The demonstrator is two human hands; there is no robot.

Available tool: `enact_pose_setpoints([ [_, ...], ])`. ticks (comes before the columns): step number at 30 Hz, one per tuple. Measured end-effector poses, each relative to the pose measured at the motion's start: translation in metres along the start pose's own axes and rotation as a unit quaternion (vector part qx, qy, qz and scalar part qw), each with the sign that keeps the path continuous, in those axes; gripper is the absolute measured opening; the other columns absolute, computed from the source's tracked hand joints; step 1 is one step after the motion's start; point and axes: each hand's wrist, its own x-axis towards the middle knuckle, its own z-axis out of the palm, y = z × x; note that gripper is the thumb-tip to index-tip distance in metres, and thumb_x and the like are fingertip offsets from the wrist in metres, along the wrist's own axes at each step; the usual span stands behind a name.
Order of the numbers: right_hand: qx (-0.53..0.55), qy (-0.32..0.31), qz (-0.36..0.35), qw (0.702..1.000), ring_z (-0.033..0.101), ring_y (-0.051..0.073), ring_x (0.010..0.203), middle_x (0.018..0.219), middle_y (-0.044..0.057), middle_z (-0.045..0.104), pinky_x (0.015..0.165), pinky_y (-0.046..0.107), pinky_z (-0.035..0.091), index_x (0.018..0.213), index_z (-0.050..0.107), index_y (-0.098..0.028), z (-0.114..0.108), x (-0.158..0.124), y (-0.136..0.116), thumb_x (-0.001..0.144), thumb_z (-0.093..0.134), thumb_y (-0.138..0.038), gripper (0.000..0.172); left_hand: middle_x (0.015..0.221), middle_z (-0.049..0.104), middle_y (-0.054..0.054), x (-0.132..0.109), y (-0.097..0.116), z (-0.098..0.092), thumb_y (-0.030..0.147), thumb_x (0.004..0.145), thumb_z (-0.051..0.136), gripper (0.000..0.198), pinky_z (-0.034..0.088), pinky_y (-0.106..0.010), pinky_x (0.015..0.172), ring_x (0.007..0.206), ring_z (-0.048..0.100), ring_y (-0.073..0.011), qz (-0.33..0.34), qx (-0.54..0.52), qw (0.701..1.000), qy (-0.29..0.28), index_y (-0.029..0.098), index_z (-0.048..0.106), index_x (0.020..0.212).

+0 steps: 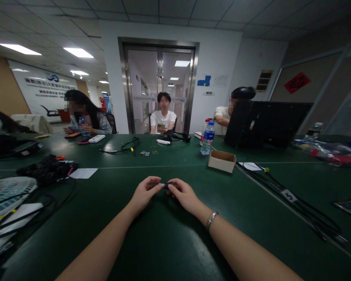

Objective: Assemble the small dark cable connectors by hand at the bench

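Above the green table (pixel 169 242), my left hand (pixel 144 193) and my right hand (pixel 184 195) meet in front of me. Between their fingertips is a small, thin dark object (pixel 164 186) with a lighter section; its kind is too small to make out. My left thumb and fingers pinch its left end. The right end sits in the closed fingers of my right hand, which hide part of it. A silver bracelet circles my right wrist. Nearest to the hands, a small open cardboard box (pixel 221 161) stands beyond them to the right.
Two plastic bottles (pixel 207 138) stand behind the box. Black cables (pixel 292 199) run along the right. On the left are a white fan (pixel 11 191), tangled black gear (pixel 46 169) and a paper sheet (pixel 83 173). Three people sit across the table, one behind a black monitor (pixel 275 125).
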Motion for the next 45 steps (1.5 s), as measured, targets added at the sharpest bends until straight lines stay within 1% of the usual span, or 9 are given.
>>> enact_pose_setpoints([
  [2,0.001,0.000,0.002,1.000,0.057,0.013,0.066,0.074,0.001,0.064,0.062,0.026,0.045,0.104,0.057,-0.018,0.000,-0.001,-0.002,0.084,0.054,-0.038,0.028,0.095,0.062,-0.007,0.001,0.000,0.000,0.045,0.070,0.067,0.038,0.049,-0.027,0.070,0.084,0.060,-0.0171,-0.020,-0.001,1.000,0.008,0.016,0.062,0.094],
  [6,0.003,0.003,-0.001,1.000,0.056,0.013,0.065,0.074,0.001,0.063,0.061,0.026,0.044,0.102,0.057,-0.018,0.001,-0.001,-0.004,0.084,0.054,-0.037,0.027,0.070,0.059,-0.002,0.005,-0.005,0.000,0.054,0.072,0.061,0.043,0.044,-0.023,0.055,0.060,0.056,-0.0117,-0.062,-0.016,0.998,0.006,0.013,0.060,0.083],
  [11,0.000,0.006,-0.010,1.000,0.056,0.012,0.065,0.074,0.001,0.063,0.062,0.026,0.044,0.103,0.057,-0.018,0.000,0.001,0.003,0.084,0.054,-0.038,0.028,0.063,0.058,0.000,0.006,-0.007,0.000,0.055,0.072,0.060,0.043,0.040,-0.021,0.049,0.053,0.054,-0.0102,-0.073,0.013,0.997,-0.012,0.013,0.058,0.078],
  [16,0.003,0.006,-0.010,1.000,0.057,0.013,0.068,0.076,0.001,0.063,0.063,0.027,0.045,0.104,0.057,-0.018,0.001,0.001,0.005,0.084,0.054,-0.039,0.029,0.061,0.057,0.001,0.003,-0.001,0.002,0.052,0.068,0.065,0.041,0.039,-0.021,0.050,0.052,0.051,-0.0088,-0.065,0.012,0.998,-0.021,0.013,0.059,0.074],
  [22,0.005,0.005,-0.011,1.000,0.058,0.014,0.070,0.076,0.001,0.063,0.064,0.027,0.046,0.104,0.057,-0.018,0.001,0.001,0.005,0.084,0.053,-0.039,0.029,0.066,0.059,0.000,0.003,-0.001,0.002,0.046,0.063,0.071,0.038,0.041,-0.022,0.054,0.058,0.053,-0.0097,-0.051,-0.030,0.998,-0.016,0.013,0.062,0.078],
  [29,0.004,0.005,-0.006,1.000,0.058,0.013,0.069,0.075,0.001,0.063,0.063,0.027,0.046,0.102,0.057,-0.018,0.001,-0.001,0.000,0.084,0.054,-0.039,0.029,0.074,0.061,-0.002,0.003,-0.003,0.000,0.039,0.065,0.073,0.033,0.045,-0.023,0.063,0.066,0.056,-0.0109,-0.042,-0.034,0.998,-0.026,0.015,0.064,0.085],
  [34,0.004,0.009,0.002,1.000,0.057,0.012,0.067,0.074,0.000,0.063,0.062,0.026,0.045,0.101,0.057,-0.018,0.001,-0.003,-0.006,0.084,0.054,-0.037,0.026,0.083,0.064,-0.004,0.000,0.001,0.000,0.037,0.064,0.073,0.033,0.047,-0.026,0.069,0.076,0.058,-0.0146,-0.032,-0.021,0.999,-0.026,0.016,0.064,0.088],
  [39,0.009,0.006,0.013,1.000,0.057,0.012,0.065,0.074,0.000,0.063,0.062,0.025,0.045,0.101,0.057,-0.019,0.000,-0.003,-0.009,0.083,0.054,-0.037,0.025,0.089,0.064,-0.005,-0.002,0.005,-0.001,0.033,0.063,0.073,0.032,0.047,-0.027,0.070,0.079,0.059,-0.0158,-0.028,-0.013,0.999,-0.026,0.017,0.063,0.089],
  [45,0.007,0.007,-0.005,1.000,0.056,0.012,0.064,0.072,0.000,0.062,0.060,0.025,0.044,0.101,0.057,-0.018,0.000,-0.001,-0.003,0.083,0.054,-0.040,0.028,0.091,0.062,-0.005,0.000,0.000,-0.001,0.034,0.062,0.074,0.037,0.048,-0.027,0.070,0.078,0.059,-0.0149,-0.024,-0.019,0.999,-0.020,0.018,0.062,0.093],
])
